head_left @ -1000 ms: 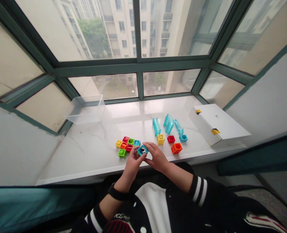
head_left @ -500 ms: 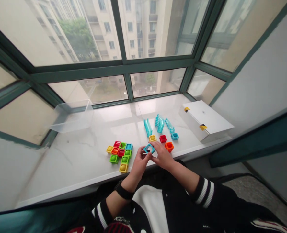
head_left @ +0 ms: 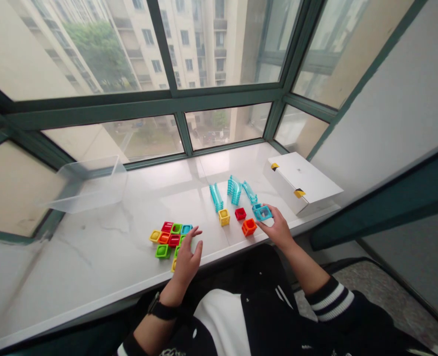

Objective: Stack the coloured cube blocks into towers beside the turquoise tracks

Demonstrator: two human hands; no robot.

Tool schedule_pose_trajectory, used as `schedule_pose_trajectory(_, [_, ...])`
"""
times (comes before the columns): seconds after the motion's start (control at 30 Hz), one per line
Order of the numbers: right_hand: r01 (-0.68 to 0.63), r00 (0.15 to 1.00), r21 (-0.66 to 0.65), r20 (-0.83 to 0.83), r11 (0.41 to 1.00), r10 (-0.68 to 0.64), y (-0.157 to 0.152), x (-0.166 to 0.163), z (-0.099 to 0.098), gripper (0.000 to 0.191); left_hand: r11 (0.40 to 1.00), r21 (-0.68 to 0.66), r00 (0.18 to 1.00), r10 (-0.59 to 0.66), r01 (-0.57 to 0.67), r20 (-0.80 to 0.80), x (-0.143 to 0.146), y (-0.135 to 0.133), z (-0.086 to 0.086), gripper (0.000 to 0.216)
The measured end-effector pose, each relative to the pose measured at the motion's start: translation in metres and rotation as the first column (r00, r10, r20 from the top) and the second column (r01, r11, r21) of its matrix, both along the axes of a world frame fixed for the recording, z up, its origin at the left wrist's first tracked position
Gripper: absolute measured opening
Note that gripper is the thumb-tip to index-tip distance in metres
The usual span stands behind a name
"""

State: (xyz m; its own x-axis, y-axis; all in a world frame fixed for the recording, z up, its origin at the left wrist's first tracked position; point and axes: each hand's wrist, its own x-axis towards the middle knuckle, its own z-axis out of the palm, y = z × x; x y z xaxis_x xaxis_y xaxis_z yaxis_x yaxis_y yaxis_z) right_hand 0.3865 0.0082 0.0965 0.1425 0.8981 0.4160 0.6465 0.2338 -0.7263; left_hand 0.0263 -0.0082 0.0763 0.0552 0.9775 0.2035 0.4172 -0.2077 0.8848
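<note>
A flat cluster of joined colourful square blocks lies on the white marble sill. My left hand rests open, fingers spread, over the cluster's right edge. My right hand has reached right and its fingers close on a cyan square block at the sill's front right. Loose yellow, red and orange blocks sit between the hands. Cyan curved track pieces stand behind them.
A clear plastic bin sits at the back left of the sill. A white cardboard box with yellow tape lies at the right end. Green window frames rise behind. The sill's front edge runs just before my lap.
The hands have parted. My right hand carried the cyan block from the centre out to the right. My left hand let go and dropped open onto the block cluster. The view swung right.
</note>
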Motion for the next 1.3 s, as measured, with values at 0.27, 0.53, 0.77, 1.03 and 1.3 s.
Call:
schedule_pose_trajectory(0.27, [0.173, 0.985, -0.129, 0.002, 0.976, -0.175, 0.047, 0.044, -0.056, 0.072, 0.992, 0.116, 0.91, 0.096, -0.053, -0.403, -0.058, -0.008, -0.049, 0.051])
schedule_pose_trajectory(0.53, [0.164, 0.986, -0.221, 0.053, 0.961, -0.156, 0.083, 0.051, -0.093, 0.071, 0.997, 0.073, 0.758, 0.044, 0.005, -0.651, -0.059, -0.024, -0.072, 0.055])
schedule_pose_trajectory(0.77, [0.154, 0.987, -0.311, 0.004, 0.938, -0.161, 0.088, 0.054, -0.109, 0.069, 0.998, 0.057, 0.796, 0.029, 0.007, -0.604, -0.061, -0.023, -0.072, 0.057])
schedule_pose_trajectory(1.03, [0.138, 0.988, -0.313, 0.103, 0.94, -0.111, 0.094, 0.057, -0.104, 0.058, 0.998, 0.057, 0.815, 0.027, 0.006, -0.579, -0.06, -0.023, -0.07, 0.058])
schedule_pose_trajectory(1.3, [0.129, 0.985, -0.332, 0.151, 0.934, -0.082, 0.094, 0.058, -0.099, 0.045, 0.998, 0.064, 0.826, 0.035, 0.001, -0.562, -0.06, -0.022, -0.071, 0.058])
